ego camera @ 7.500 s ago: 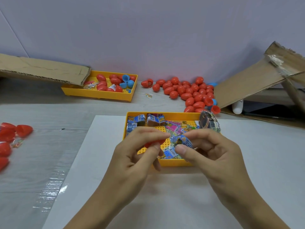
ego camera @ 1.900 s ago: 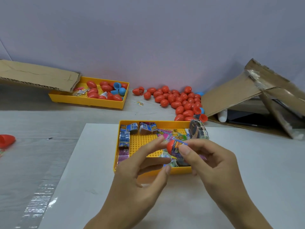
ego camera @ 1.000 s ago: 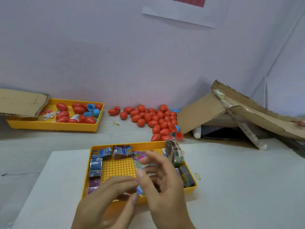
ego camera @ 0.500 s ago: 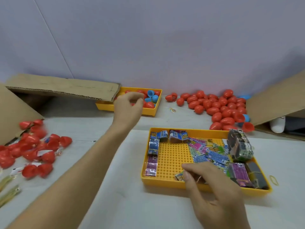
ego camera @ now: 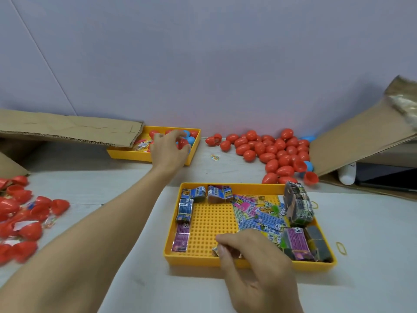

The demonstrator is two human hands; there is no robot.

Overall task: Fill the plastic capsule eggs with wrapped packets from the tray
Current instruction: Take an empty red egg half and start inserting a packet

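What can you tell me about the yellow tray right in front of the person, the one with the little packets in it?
The near tray is a shallow rectangular yellow tray, plastic by its look, with low walls and a floor of small holes. It lies flat on a white sheet. Wrapped packets line its left and back walls, lie loose in the middle, and stand banded in blocks at its right. The right hand reaches over its front wall, pinching a packet. A rubber band lies beside it.
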